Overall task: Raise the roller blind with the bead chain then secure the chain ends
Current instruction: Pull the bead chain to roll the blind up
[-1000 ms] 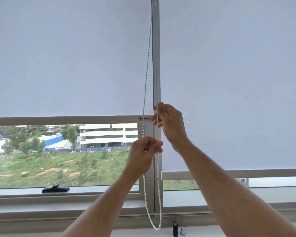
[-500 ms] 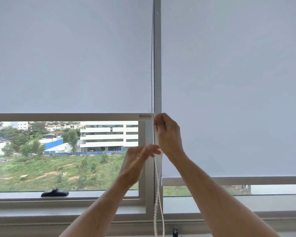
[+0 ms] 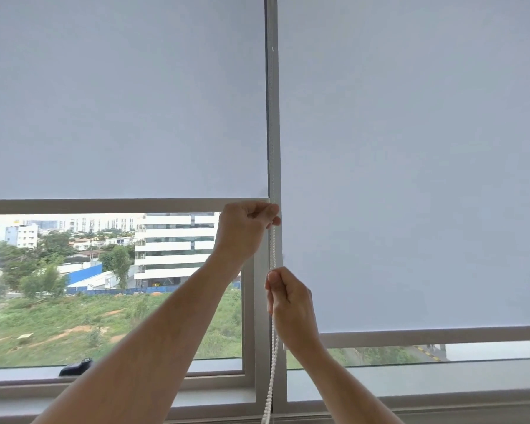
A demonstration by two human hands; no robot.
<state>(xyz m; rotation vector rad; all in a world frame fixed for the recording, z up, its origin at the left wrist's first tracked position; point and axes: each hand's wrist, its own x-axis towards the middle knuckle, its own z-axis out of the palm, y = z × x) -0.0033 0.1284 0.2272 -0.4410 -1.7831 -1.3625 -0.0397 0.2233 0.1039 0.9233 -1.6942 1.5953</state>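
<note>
A white bead chain hangs along the grey centre mullion between two pale roller blinds. My left hand pinches the chain high up, level with the bottom bar of the left blind. My right hand grips the chain lower down, in front of the right blind. Below my right hand the chain drops past the sill and out of the frame. The left blind's bottom bar sits higher than the right blind's bottom bar.
A black window handle lies on the left sill. Through the glass I see a white building, trees and grass. The window frame's lower rail runs across the bottom.
My hands have swapped heights: the left went up to the left blind's bottom bar, the right slid down the chain. The chain now hangs straight along the mullion.
</note>
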